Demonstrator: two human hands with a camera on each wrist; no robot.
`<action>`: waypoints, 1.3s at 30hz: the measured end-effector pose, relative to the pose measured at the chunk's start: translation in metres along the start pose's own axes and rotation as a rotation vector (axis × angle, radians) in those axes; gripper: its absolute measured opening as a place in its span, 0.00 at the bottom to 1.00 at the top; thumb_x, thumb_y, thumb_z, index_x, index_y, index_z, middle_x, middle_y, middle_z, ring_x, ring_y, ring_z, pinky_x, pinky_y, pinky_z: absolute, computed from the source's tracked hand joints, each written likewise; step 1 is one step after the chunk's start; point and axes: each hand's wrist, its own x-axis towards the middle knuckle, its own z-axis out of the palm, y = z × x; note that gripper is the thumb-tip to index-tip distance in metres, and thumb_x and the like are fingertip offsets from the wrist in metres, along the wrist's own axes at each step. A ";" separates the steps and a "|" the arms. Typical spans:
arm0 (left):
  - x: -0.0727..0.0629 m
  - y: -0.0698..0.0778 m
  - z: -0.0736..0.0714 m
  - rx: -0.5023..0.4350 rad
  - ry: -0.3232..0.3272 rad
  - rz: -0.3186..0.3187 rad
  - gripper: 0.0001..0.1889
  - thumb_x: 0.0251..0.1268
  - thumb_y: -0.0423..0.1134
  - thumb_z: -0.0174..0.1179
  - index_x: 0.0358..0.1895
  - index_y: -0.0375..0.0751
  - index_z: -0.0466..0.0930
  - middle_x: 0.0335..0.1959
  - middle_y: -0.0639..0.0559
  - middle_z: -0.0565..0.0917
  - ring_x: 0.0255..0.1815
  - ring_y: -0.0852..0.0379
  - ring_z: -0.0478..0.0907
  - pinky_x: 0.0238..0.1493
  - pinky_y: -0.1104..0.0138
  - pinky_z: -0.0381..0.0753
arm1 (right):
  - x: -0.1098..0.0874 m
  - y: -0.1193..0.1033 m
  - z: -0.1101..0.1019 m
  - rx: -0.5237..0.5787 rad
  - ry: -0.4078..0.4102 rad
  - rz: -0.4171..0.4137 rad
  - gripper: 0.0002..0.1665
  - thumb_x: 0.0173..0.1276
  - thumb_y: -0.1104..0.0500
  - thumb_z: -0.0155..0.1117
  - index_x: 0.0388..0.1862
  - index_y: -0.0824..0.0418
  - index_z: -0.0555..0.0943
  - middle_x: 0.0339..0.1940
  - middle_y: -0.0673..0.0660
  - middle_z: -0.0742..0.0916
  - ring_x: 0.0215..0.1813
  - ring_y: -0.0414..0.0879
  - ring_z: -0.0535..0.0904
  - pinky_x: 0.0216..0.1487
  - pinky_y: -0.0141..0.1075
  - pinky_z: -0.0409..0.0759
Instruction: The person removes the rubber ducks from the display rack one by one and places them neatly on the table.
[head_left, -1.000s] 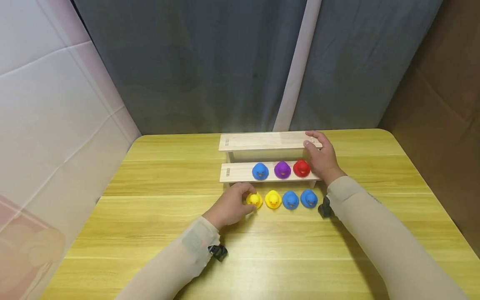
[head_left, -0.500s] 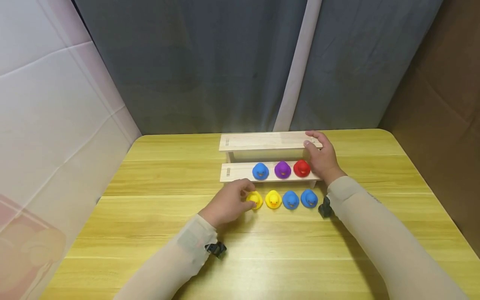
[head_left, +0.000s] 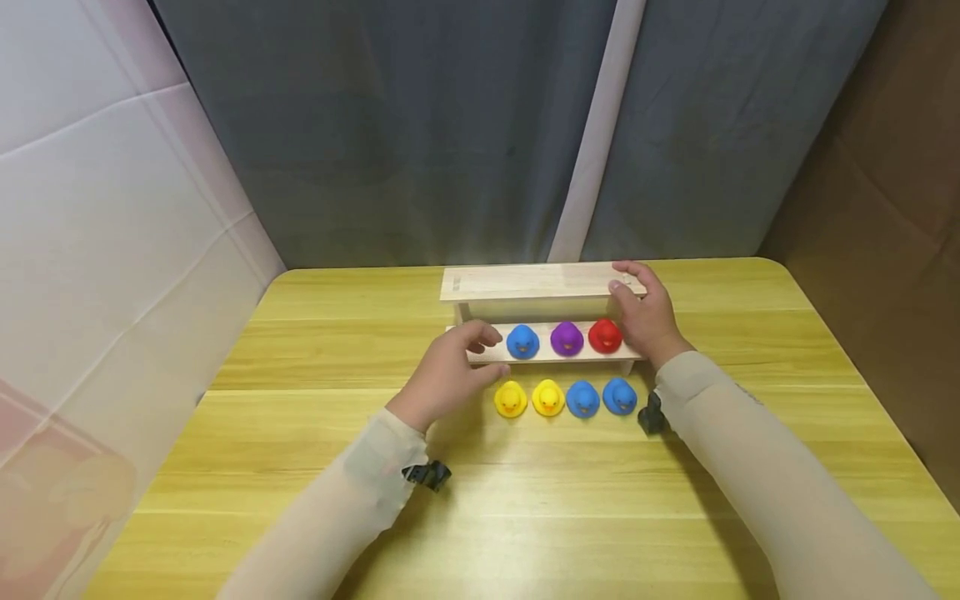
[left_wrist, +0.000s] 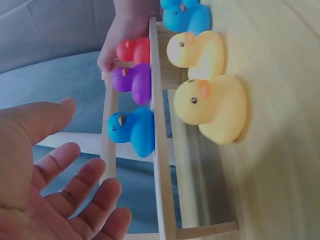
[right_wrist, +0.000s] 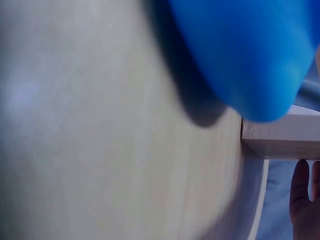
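My left hand (head_left: 450, 375) hovers with parted, bent fingers and nothing in them, over the left end of the lower step of a two-step wooden shelf (head_left: 525, 283). Just right of its fingertips a blue rubber duck (head_left: 522, 342) sits on that step; a purple duck (head_left: 567, 339) and a red duck (head_left: 605, 337) follow in line. My right hand (head_left: 651, 321) holds the upper step's right end, thumb at the front and index finger toward the back. Below my left thumb, a yellow duck (head_left: 511, 400) stands on the table, clear of the hand in the left wrist view (left_wrist: 215, 110).
Beside that yellow duck, a second yellow duck (head_left: 548, 398) and two blue ducks, one in the middle (head_left: 582, 400) and one at the right end (head_left: 619, 397), continue the row on the wooden table (head_left: 525, 517). A grey curtain (head_left: 375, 133) hangs behind the table.
My left hand has let go of the leftmost yellow duck and risen up and away toward the lower step. The duck stays in the table row. My right hand keeps its place.
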 end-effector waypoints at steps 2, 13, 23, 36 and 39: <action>0.002 0.001 -0.002 0.010 0.015 0.001 0.21 0.66 0.41 0.74 0.59 0.40 0.81 0.58 0.44 0.85 0.61 0.44 0.79 0.65 0.48 0.79 | 0.000 0.000 0.000 0.002 -0.005 -0.001 0.26 0.81 0.49 0.56 0.74 0.51 0.74 0.79 0.56 0.73 0.80 0.55 0.64 0.84 0.55 0.55; 0.015 0.001 -0.003 0.049 0.029 0.003 0.24 0.67 0.42 0.73 0.63 0.40 0.81 0.63 0.43 0.82 0.66 0.39 0.78 0.70 0.46 0.76 | 0.002 0.002 0.000 0.011 0.002 -0.015 0.26 0.81 0.50 0.57 0.74 0.52 0.74 0.78 0.56 0.73 0.76 0.54 0.66 0.82 0.52 0.59; 0.030 0.000 0.006 0.108 0.005 0.038 0.22 0.67 0.42 0.72 0.62 0.42 0.82 0.64 0.47 0.83 0.69 0.45 0.77 0.73 0.49 0.73 | 0.004 0.006 0.000 0.016 -0.007 0.011 0.27 0.82 0.53 0.54 0.76 0.56 0.72 0.80 0.59 0.70 0.77 0.57 0.64 0.83 0.54 0.57; 0.041 0.003 0.019 0.168 -0.044 0.024 0.18 0.67 0.42 0.73 0.57 0.46 0.83 0.64 0.46 0.81 0.69 0.43 0.75 0.75 0.50 0.71 | 0.000 0.002 0.000 0.009 0.008 -0.013 0.25 0.81 0.51 0.57 0.73 0.53 0.75 0.78 0.58 0.74 0.76 0.55 0.66 0.82 0.53 0.58; 0.042 0.003 0.020 0.177 -0.045 0.018 0.19 0.67 0.42 0.73 0.58 0.46 0.83 0.63 0.46 0.81 0.68 0.43 0.75 0.75 0.50 0.71 | 0.000 0.002 0.001 0.015 0.015 -0.022 0.25 0.80 0.52 0.57 0.72 0.55 0.75 0.76 0.59 0.75 0.75 0.54 0.67 0.82 0.52 0.59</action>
